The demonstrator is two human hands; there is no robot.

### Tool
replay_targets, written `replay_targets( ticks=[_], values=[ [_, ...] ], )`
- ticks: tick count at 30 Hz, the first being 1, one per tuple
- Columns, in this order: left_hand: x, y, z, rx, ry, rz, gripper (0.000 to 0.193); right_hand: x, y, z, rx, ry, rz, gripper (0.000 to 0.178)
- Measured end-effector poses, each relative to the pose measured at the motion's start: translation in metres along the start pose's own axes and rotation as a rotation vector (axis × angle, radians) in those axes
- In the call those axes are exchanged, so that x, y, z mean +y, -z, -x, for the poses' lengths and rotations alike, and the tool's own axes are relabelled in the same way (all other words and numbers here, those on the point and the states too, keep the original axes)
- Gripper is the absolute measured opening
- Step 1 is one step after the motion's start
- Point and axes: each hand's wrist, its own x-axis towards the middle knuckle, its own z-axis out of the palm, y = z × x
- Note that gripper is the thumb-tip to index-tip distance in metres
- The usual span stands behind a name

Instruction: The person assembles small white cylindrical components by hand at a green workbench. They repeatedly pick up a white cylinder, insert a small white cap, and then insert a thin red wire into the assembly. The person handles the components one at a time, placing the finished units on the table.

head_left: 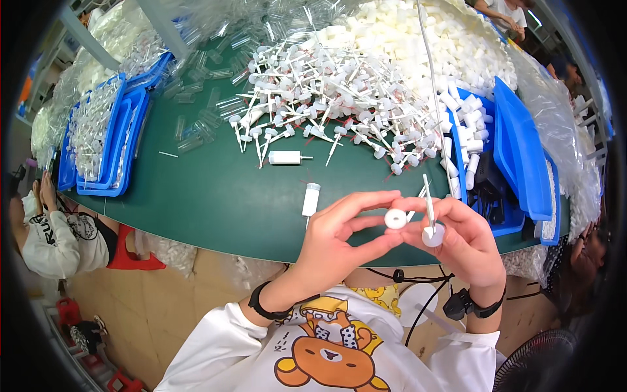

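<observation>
My left hand (349,230) pinches a white hollow cylinder (396,219), its round end with a central hole facing up. The fingertips of my right hand (469,243) meet the cylinder's right side. Held in my right hand is a white thin-stemmed part with a round cap (432,236), its stem pointing up and its cap low. Another thin white stem shows between the hands, partly hidden by fingers. On the green table (222,202) in front lie two white cylinders with thin stems, one upright in view (311,198) near my left hand and one sideways (285,157).
A large heap of white stemmed parts (326,98) spreads across the table, with cream-white cylinders (418,39) behind. Clear tubes (196,134) lie to the left. Blue bins (522,157) stand right, blue trays (134,140) left. A cable hangs over the heap. A co-worker's hands (47,193) are far left.
</observation>
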Motion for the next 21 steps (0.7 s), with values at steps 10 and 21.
replay_targets(
  ticks=[10, 21],
  values=[
    [-0.004, -0.001, 0.005, 0.02, 0.2, 0.251, 0.038, 0.018, 0.002, 0.003, 0.026, 0.099, -0.044, 0.019],
    [0.015, 0.006, 0.004, 0.041, 0.431, 0.369, 0.028, 0.017, 0.013, 0.01, 0.143, 0.474, 0.236, 0.03]
  ],
)
